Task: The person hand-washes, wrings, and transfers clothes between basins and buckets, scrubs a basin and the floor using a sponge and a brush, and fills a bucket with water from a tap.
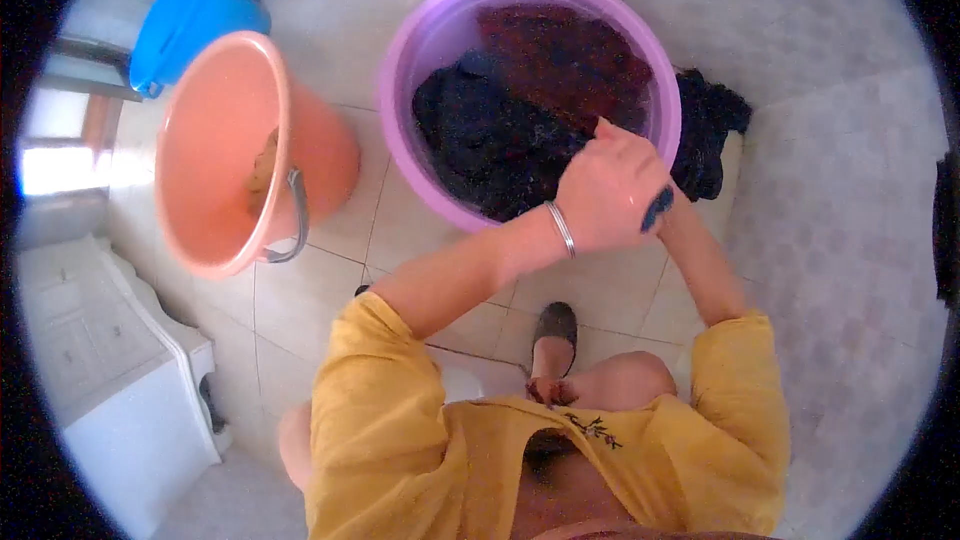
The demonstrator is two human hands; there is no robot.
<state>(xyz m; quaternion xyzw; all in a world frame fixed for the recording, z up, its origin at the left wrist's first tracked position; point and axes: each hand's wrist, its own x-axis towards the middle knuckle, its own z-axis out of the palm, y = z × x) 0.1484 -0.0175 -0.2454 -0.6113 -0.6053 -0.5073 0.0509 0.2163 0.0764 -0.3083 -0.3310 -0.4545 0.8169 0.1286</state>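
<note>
Pretty soft, even daylight here. The hot spot is a blown-out white window patch (pixel 66 170) left of the big peach plastic bucket (pixel 225 155), with glare spilling onto the pale tiles just beside it. Fisheye bends everything toward the rim, black corners all round, speckled with noise. Shadows are faint. Right of the bucket, dark cloth (pixel 495 135) in the round purple plastic tub (pixel 400 130) goes murky, maybe underexposed, hard to say. Fine detail's smeary overall.

Past the hands, dark, wet-looking, rumpled cloth (pixel 500 140) sits in a smooth plastic purple tub (pixel 400 140), and left of them are a smooth orange plastic bucket (pixel 215 160) and a shiny blue plastic one (pixel 205 15).
</note>
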